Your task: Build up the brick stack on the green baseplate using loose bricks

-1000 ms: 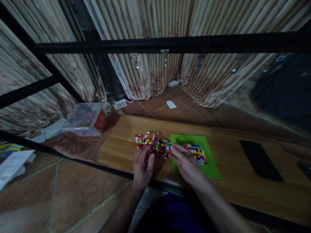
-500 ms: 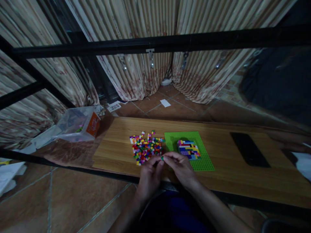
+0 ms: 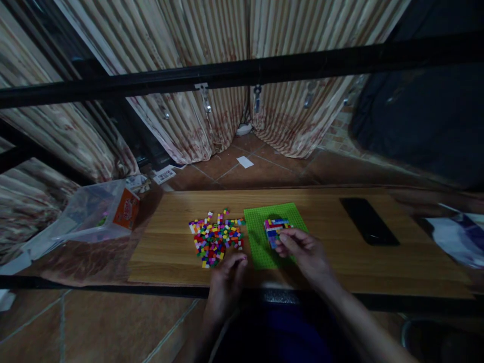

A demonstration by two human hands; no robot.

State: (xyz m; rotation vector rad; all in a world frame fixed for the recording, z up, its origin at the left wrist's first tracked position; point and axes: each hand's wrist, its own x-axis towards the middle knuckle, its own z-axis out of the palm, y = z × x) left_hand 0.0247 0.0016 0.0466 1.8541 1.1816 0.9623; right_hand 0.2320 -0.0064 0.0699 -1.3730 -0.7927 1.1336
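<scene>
My right hand [image 3: 304,252] is over the multicoloured block of building bricks [image 3: 273,229], pinching a small green building brick [image 3: 279,233] by its fingertips. The block stands on a green studded baseplate [image 3: 255,242], and my fingers hide its right part. Whether the green brick touches the block, I cannot tell. My left hand [image 3: 225,282] hovers at the table's near edge with thumb and fingers closed together. A pinkish spot shows at its fingertips, too small to name. Just beyond it lies a loose pile of small coloured bricks [image 3: 215,239].
A black phone-like slab [image 3: 368,221] lies on the right of the wooden table [image 3: 162,237]. At the left is a clear plastic box [image 3: 91,212] with an orange label. A dark metal bar [image 3: 159,78] crosses in front of the curtains.
My right hand has moved away from my left, carrying the green brick over to the brick block. My left hand stays near the pile. The view has shifted to the right.
</scene>
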